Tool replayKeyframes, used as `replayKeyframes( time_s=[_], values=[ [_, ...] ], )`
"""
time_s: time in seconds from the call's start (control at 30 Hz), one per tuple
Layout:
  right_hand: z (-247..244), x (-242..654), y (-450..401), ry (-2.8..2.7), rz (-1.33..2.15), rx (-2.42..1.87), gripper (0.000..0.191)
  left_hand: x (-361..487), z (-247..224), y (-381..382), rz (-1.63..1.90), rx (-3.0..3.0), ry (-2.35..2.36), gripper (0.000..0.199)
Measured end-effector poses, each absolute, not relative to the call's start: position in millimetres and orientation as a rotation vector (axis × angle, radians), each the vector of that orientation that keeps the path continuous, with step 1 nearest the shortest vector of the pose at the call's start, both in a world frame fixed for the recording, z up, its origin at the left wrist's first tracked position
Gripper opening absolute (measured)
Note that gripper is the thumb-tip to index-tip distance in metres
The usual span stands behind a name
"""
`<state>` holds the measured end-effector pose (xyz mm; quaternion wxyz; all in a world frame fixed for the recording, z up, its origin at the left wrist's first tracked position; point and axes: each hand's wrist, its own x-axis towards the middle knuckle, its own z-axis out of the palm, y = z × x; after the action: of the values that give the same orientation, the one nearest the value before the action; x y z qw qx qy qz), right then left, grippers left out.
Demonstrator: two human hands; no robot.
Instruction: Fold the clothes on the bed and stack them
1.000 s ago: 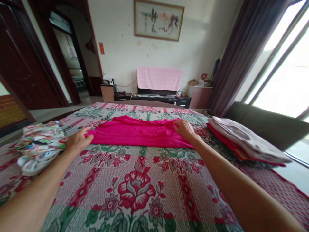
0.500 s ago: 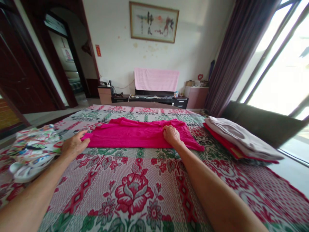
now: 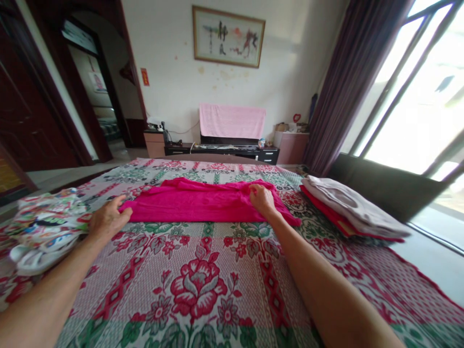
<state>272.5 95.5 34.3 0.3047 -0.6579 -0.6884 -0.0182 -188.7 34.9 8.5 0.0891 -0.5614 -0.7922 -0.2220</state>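
A bright pink garment (image 3: 195, 203) lies folded into a long, low strip across the patterned bedspread (image 3: 203, 309). At its left end is my left hand (image 3: 108, 216), thumb and fingers apart around the tip of the cloth. My right hand (image 3: 262, 199) rests on the right part of the garment, fingers curled and pinching a bit of its upper layer. Just left of my left hand sits a crumpled multicoloured printed garment (image 3: 47, 217), with a white piece (image 3: 43, 256) at its near side.
To the right is a stack of folded clothes, a pale top (image 3: 351, 203) over red cloth (image 3: 326, 212). Beyond the bed, a pink towel (image 3: 232, 121) drapes over a dark screen on a low cabinet (image 3: 268, 155). A dark curtain (image 3: 337, 82) hangs beside the window.
My right hand has shifted slightly right along the pink garment, its fingers now more tightly pinched. My left hand's thumb and fingers have spread a little. The view has turned slightly.
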Motion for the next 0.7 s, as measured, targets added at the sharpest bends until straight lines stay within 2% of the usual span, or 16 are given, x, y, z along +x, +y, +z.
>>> replayKeyframes(
  time_s=[0.2,0.3,0.47,0.6,0.7],
  values=[
    [41.6,341.7,73.2,-1.629,-0.034,-1.923,0.031,-152.0,18.9,34.3,-0.837,-1.687,-1.957,0.047],
    [38.8,376.1,53.8,-1.596,0.091,-1.92,0.034,-104.3,20.0,36.8,-0.888,-2.031,-1.735,0.037],
    [35.8,409.3,25.4,-1.66,0.448,-1.826,0.044,-4.6,17.9,31.6,-0.729,-2.628,-1.307,0.027],
    [37.3,417.8,17.4,-1.946,0.649,-1.707,0.035,56.6,10.6,29.3,-0.768,-2.714,-1.147,0.025],
    [35.1,418.1,18.5,-2.089,0.531,-1.673,0.023,82.6,-0.6,30.9,-0.817,-2.705,-1.148,0.024]
  ],
)
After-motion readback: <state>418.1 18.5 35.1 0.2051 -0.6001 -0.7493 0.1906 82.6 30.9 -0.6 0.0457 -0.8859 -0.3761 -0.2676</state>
